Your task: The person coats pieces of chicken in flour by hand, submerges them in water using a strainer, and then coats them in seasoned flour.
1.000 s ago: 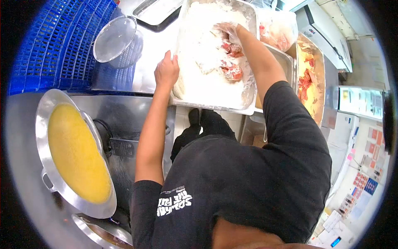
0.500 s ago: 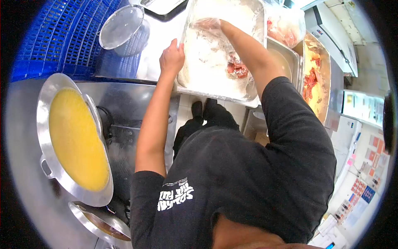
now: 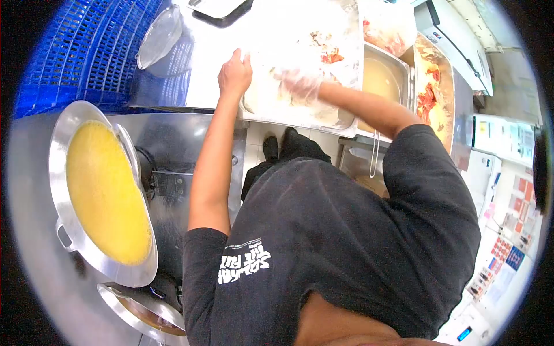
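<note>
A large metal tray (image 3: 300, 123) of white, flour-like powder (image 3: 277, 40) lies in front of me. At its left side, my left hand (image 3: 235, 75) has its fingers closed over the rim. My right hand (image 3: 300, 85), in a clear plastic glove, is down in the powder near the tray's near side. Motion smears its fingers, and whether they hold anything is unclear. Red, raw-looking meat pieces (image 3: 332, 57) lie partly coated in powder beyond that hand. Glare washes out much of the tray.
Right of the tray are a pan of cloudy liquid (image 3: 381, 78), a bag of reddish meat (image 3: 389, 32) and a container of red pieces (image 3: 428, 101). A wire handle (image 3: 375, 155) hangs below. Leftward are a sieve (image 3: 160, 37), a blue basket (image 3: 98, 52) and a wide pan of yellow liquid (image 3: 107, 193).
My right hand has moved from the tray's far part toward its near side. The red pieces show farther up the tray. My left hand stays at the rim.
</note>
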The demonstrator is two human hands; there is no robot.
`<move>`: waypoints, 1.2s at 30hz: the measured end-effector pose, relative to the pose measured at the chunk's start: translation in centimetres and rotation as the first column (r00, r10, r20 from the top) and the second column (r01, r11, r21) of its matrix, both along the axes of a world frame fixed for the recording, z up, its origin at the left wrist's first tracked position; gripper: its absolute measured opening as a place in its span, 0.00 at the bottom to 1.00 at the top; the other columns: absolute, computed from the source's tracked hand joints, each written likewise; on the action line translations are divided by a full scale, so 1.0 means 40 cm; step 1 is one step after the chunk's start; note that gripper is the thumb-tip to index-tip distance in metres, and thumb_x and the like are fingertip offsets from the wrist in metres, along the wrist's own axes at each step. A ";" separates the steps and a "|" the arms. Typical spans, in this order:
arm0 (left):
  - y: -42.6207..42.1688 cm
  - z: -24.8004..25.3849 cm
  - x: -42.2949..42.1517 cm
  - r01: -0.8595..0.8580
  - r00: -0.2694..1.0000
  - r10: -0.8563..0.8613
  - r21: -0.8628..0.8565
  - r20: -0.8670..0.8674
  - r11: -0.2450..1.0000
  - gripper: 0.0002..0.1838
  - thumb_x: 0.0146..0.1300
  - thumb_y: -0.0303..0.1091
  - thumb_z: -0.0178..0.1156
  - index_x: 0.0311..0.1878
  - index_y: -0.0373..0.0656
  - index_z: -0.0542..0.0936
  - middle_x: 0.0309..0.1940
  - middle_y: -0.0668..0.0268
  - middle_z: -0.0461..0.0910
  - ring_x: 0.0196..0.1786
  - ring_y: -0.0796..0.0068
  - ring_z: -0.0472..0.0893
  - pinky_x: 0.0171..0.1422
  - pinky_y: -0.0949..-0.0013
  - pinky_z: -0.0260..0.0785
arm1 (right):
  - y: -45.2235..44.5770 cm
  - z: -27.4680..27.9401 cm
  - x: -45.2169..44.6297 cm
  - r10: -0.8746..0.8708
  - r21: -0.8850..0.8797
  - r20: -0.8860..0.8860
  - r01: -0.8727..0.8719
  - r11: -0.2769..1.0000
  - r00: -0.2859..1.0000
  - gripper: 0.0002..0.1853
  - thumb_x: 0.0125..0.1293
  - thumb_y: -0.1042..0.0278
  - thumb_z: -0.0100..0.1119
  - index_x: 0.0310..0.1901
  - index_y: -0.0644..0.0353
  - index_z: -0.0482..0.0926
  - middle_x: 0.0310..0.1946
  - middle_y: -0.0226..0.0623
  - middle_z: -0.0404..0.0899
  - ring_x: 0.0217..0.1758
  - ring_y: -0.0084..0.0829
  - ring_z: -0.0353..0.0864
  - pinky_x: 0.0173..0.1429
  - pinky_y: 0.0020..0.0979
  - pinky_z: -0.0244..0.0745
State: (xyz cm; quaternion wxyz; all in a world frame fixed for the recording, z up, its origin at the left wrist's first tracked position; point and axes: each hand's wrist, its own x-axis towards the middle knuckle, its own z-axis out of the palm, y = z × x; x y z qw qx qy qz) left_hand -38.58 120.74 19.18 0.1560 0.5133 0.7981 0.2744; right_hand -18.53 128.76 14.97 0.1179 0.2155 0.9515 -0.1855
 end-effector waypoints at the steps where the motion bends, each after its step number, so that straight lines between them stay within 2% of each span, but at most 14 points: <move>1: -0.003 -0.002 0.002 0.002 1.000 -0.002 -0.005 0.002 1.000 0.24 0.68 0.48 0.49 0.61 0.44 0.72 0.41 0.46 0.82 0.48 0.43 0.80 0.54 0.47 0.70 | 0.057 0.000 0.033 -0.062 0.000 -0.042 0.062 0.998 0.997 0.24 0.67 0.54 0.50 0.61 0.55 0.71 0.59 0.47 0.72 0.62 0.50 0.69 0.67 0.47 0.64; 3: 0.004 0.005 0.000 -0.004 1.000 0.004 -0.004 0.002 1.000 0.24 0.68 0.48 0.49 0.61 0.44 0.72 0.41 0.45 0.82 0.48 0.42 0.80 0.53 0.46 0.71 | 0.322 -0.183 0.083 -0.154 0.092 -0.367 0.201 0.975 0.918 0.19 0.70 0.54 0.46 0.57 0.51 0.75 0.52 0.39 0.78 0.55 0.42 0.76 0.59 0.42 0.72; 5: 0.004 0.005 0.000 -0.001 1.000 0.001 -0.016 0.003 1.000 0.24 0.68 0.48 0.49 0.61 0.44 0.72 0.40 0.45 0.82 0.47 0.42 0.80 0.53 0.46 0.71 | 0.442 -0.205 0.102 -0.074 0.206 -0.269 0.132 0.970 0.960 0.19 0.71 0.56 0.47 0.59 0.51 0.74 0.53 0.41 0.79 0.53 0.39 0.78 0.58 0.41 0.72; 7: 0.012 0.009 -0.001 -0.007 1.000 0.007 -0.018 0.002 1.000 0.24 0.68 0.48 0.49 0.61 0.44 0.73 0.40 0.45 0.82 0.47 0.42 0.80 0.53 0.46 0.71 | 0.496 -0.041 0.088 0.017 0.345 0.319 -0.133 0.929 0.948 0.21 0.69 0.58 0.50 0.63 0.52 0.72 0.55 0.49 0.77 0.51 0.40 0.80 0.60 0.41 0.72; 13: 0.002 0.016 0.000 0.003 0.999 -0.003 0.000 0.041 1.000 0.24 0.68 0.47 0.50 0.59 0.39 0.74 0.43 0.42 0.81 0.50 0.41 0.79 0.55 0.47 0.70 | 0.418 -0.048 0.171 0.164 0.499 0.520 -0.454 0.738 0.838 0.50 0.59 0.46 0.66 0.74 0.56 0.47 0.73 0.42 0.56 0.74 0.33 0.57 0.77 0.41 0.49; 19: 0.005 -0.001 -0.003 -0.001 0.995 0.002 -0.013 0.103 1.000 0.21 0.67 0.47 0.51 0.52 0.38 0.76 0.40 0.42 0.81 0.48 0.40 0.79 0.54 0.47 0.70 | 0.210 -0.153 0.190 -0.116 0.104 0.191 0.098 0.990 0.975 0.21 0.69 0.52 0.50 0.60 0.47 0.75 0.61 0.47 0.73 0.57 0.39 0.76 0.66 0.38 0.70; 20: 0.006 -0.001 -0.003 -0.010 0.995 0.010 -0.005 0.095 1.000 0.21 0.67 0.47 0.51 0.51 0.38 0.76 0.40 0.42 0.81 0.48 0.40 0.79 0.54 0.47 0.70 | 0.223 -0.150 0.149 -0.439 -0.171 0.106 0.451 0.876 0.892 0.21 0.71 0.52 0.47 0.61 0.49 0.74 0.61 0.48 0.73 0.55 0.39 0.77 0.63 0.41 0.70; 21: 0.005 -0.003 -0.005 -0.013 0.996 0.013 -0.001 0.083 1.000 0.21 0.67 0.47 0.51 0.50 0.38 0.76 0.39 0.42 0.81 0.48 0.40 0.79 0.54 0.47 0.70 | 0.220 -0.101 0.070 -0.718 -0.448 0.123 0.684 0.575 0.685 0.22 0.73 0.51 0.45 0.62 0.51 0.72 0.60 0.48 0.73 0.52 0.39 0.78 0.61 0.45 0.70; 23: 0.004 0.008 -0.010 0.010 0.997 -0.008 -0.031 0.077 0.999 0.22 0.67 0.45 0.50 0.57 0.40 0.74 0.42 0.43 0.81 0.50 0.42 0.80 0.56 0.48 0.70 | 0.227 -0.070 0.033 -0.872 -0.691 0.204 0.696 0.194 0.445 0.23 0.74 0.50 0.43 0.63 0.53 0.71 0.60 0.47 0.73 0.51 0.39 0.78 0.60 0.48 0.70; 27: 0.006 -0.010 -0.009 0.003 0.998 -0.006 0.055 0.067 0.998 0.21 0.67 0.47 0.51 0.50 0.38 0.77 0.40 0.42 0.81 0.48 0.40 0.79 0.54 0.46 0.70 | 0.327 -0.056 0.104 -0.807 -0.796 0.020 0.498 0.344 0.590 0.25 0.73 0.50 0.46 0.64 0.56 0.69 0.59 0.46 0.73 0.54 0.38 0.76 0.62 0.43 0.69; 30: 0.007 -0.007 -0.008 -0.013 0.995 0.009 0.037 0.099 0.999 0.21 0.67 0.47 0.51 0.50 0.38 0.77 0.41 0.42 0.81 0.49 0.40 0.79 0.54 0.46 0.70 | 0.094 0.079 0.178 -0.162 -0.323 -0.102 0.122 0.939 0.981 0.21 0.67 0.53 0.50 0.56 0.56 0.76 0.52 0.43 0.78 0.54 0.39 0.77 0.63 0.41 0.68; 31: 0.008 -0.002 -0.009 0.004 0.996 -0.006 0.017 0.094 1.000 0.21 0.67 0.46 0.51 0.54 0.39 0.76 0.42 0.42 0.81 0.50 0.41 0.79 0.55 0.47 0.70 | 0.027 0.111 0.192 0.096 -0.135 -0.029 -0.099 0.986 0.995 0.20 0.65 0.54 0.51 0.53 0.55 0.78 0.50 0.42 0.80 0.54 0.40 0.77 0.63 0.40 0.68; 33: 0.004 0.008 -0.011 0.033 0.995 -0.030 -0.031 0.093 0.999 0.24 0.66 0.44 0.52 0.62 0.42 0.73 0.43 0.43 0.81 0.51 0.43 0.80 0.57 0.48 0.70 | -0.049 -0.022 0.205 0.029 -0.060 0.116 -0.022 0.998 0.993 0.15 0.63 0.57 0.53 0.46 0.54 0.80 0.42 0.39 0.81 0.49 0.39 0.79 0.59 0.39 0.69; 36: 0.001 0.010 -0.012 0.051 0.996 -0.049 -0.019 0.079 0.999 0.22 0.66 0.44 0.52 0.58 0.41 0.74 0.42 0.42 0.81 0.51 0.42 0.80 0.57 0.48 0.70 | -0.064 -0.121 0.175 0.031 0.067 0.270 -0.051 0.996 0.962 0.09 0.62 0.61 0.55 0.40 0.54 0.79 0.35 0.34 0.81 0.42 0.32 0.80 0.49 0.44 0.71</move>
